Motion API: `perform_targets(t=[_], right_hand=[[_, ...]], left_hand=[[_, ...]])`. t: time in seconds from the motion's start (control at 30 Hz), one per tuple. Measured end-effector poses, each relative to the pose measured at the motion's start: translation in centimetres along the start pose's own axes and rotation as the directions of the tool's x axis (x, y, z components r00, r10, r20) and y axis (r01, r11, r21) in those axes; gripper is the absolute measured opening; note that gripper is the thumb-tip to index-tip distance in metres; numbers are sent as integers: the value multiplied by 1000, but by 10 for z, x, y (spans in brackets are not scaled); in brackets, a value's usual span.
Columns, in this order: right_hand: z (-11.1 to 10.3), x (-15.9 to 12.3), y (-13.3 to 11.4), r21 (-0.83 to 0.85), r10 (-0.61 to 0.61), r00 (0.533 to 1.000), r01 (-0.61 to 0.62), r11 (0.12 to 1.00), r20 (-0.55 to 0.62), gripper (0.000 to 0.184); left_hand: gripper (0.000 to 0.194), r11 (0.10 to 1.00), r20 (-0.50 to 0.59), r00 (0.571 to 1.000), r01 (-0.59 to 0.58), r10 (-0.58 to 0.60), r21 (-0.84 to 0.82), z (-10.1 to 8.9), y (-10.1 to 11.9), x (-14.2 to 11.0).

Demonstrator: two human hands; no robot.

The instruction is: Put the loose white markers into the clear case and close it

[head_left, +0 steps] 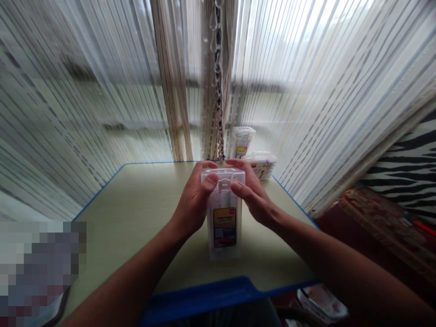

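A tall clear plastic case (225, 218) with a dark and yellow front label stands upright on the pale table (136, 218). My left hand (195, 197) wraps the case's upper left side, its thumb on the front of the lid. From the right, my right hand (254, 193) grips the same lid, thumb near the front latch and fingers behind the top. Both hands are closed around it. Whether the latch is fastened I cannot tell, and the fingers behind the case are partly hidden.
At the table's back right stand another clear case (242, 141) and a white printed pack (263, 164). A string curtain (102, 91) hangs behind, with a bead strand (218, 68) near the middle. A blue rim (204, 295) edges the table. Below right sits a white basket (322, 302).
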State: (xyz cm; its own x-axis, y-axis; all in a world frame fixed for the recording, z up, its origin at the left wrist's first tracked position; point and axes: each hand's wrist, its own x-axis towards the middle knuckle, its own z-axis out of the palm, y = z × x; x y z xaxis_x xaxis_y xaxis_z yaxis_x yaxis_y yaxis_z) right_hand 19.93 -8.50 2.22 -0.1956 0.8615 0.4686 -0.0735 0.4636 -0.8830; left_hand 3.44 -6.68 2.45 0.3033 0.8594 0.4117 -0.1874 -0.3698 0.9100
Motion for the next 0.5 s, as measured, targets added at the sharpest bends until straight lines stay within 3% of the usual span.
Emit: perform_targets(t=[0.1, 0.3, 0.5], right_hand=[[2, 2, 6, 61, 23, 1000, -23, 998, 7, 57], [2, 3, 20, 11, 105, 993, -106, 994, 53, 62], [3, 1, 31, 41, 204, 959, -216, 975, 199, 58]], left_hand=[[38, 999, -15, 1000, 7, -8, -48, -6, -2, 5], [41, 993, -130, 992, -8, -7, -116, -17, -2, 15], [44, 988, -203, 977, 33, -63, -148, -28, -9, 22]])
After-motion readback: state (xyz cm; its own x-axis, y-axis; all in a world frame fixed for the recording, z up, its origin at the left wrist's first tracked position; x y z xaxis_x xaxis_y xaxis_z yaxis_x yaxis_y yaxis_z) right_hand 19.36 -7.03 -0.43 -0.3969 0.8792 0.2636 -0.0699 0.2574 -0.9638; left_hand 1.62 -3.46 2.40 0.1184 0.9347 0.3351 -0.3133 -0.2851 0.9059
